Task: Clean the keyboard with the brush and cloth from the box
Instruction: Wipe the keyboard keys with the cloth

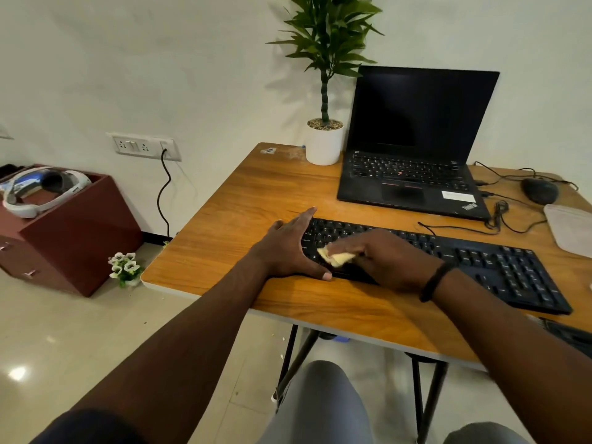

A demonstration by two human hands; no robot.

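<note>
on the keyboard (pixel 480 261), right hand (pixel 390 257) with cloth (pixel 336 257)

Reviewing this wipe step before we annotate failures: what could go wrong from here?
1. The right hand rubs the yellow cloth over the keyboard at its left end; only the left hand, flat at that edge, braces it, so a hard stroke might slide it.
2. The keyboard's cable lies looped near the laptop and mouse; a shift could tug it.

The wooden table (pixel 243 200) is showing glossy grain; the black plastic keyboard (pixel 499 267) is looking matt, the yellow cloth (pixel 336 256) soft.
</note>
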